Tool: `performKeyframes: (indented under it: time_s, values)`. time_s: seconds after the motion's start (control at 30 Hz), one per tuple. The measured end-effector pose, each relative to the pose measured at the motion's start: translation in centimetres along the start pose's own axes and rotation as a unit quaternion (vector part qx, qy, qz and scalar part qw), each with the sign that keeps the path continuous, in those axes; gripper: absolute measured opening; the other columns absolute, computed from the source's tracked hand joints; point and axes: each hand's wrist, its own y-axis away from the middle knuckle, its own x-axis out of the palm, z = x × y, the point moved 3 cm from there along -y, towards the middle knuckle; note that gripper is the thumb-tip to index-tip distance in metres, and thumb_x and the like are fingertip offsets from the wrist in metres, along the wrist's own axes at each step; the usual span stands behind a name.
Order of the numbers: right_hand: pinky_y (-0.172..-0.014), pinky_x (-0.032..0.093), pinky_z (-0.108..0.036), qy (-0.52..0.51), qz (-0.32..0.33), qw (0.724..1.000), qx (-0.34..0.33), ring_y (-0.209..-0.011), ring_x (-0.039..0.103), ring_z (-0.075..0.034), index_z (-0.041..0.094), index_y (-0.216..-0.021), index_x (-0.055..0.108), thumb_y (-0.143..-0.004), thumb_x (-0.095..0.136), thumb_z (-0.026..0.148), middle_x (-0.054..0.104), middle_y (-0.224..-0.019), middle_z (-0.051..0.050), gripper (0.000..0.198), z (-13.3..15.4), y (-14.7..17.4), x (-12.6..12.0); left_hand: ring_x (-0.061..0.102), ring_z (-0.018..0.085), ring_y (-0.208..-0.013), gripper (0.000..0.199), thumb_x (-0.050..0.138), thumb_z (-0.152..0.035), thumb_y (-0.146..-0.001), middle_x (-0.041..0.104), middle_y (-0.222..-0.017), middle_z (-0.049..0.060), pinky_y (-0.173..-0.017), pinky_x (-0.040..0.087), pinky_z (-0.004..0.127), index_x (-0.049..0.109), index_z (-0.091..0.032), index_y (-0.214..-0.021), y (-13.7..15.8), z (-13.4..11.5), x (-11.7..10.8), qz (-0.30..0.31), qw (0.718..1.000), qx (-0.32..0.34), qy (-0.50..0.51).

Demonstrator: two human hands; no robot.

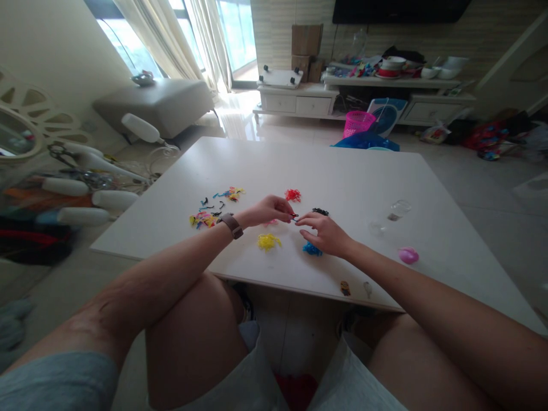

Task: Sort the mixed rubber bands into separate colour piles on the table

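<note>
My left hand (pixel 277 209), a brown watch on its wrist, is closed in a pinch over the table's middle. Small dark strips (pixel 295 215) stick out at its fingertips, too tiny to name exactly. Close by, my right hand (pixel 323 233) has its thumb and index finger apart, the index fingertip near a bluish bit by the left fingertips. Around the hands lie heaps of small strips: red (pixel 293 195), yellow (pixel 268 242), blue (pixel 312 249) partly under the right hand, black (pixel 320 211) behind it, and pink (pixel 270 222) mostly hidden by the left hand.
Mixed coloured strips (pixel 203 219) lie on the white table (pixel 363 171) at left, with another mixed heap (pixel 233 194) behind. To the right are a clear container (pixel 401 210) and a pink rounded object (pixel 408 255). A small yellow figure (pixel 345 288) lies at the front edge.
</note>
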Motion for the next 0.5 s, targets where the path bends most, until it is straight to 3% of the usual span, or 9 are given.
performKeyframes:
  time_s: [0.3, 0.5]
  values:
    - [-0.077, 0.048, -0.032, 0.015, -0.004, 0.999, 0.035, -0.083, 0.065, -0.02, 0.018, -0.082, 0.075, -0.091, 0.056, 0.024, 0.073, -0.089, -0.008, 0.022, 0.3, -0.4, -1.4, 0.069, 0.015, -0.079, 0.029, 0.087, -0.03, -0.069, 0.076, -0.084, 0.01, -0.074, 0.054, 0.027, 0.075, -0.01, -0.088, 0.0, 0.1, -0.2, 0.001, 1.0, 0.008, -0.005]
    - [-0.059, 0.034, -0.028, 0.004, 0.118, 0.99, 0.083, -0.058, 0.049, -0.012, 0.015, -0.064, 0.07, -0.09, 0.057, 0.043, 0.062, -0.062, -0.003, 0.04, -0.6, 0.0, -4.1, 0.068, 0.014, -0.076, 0.029, 0.087, -0.029, -0.069, 0.075, -0.082, 0.009, -0.071, 0.053, 0.026, 0.075, -0.01, -0.088, 0.1, 0.0, -0.2, -0.006, 1.0, -0.01, -0.019]
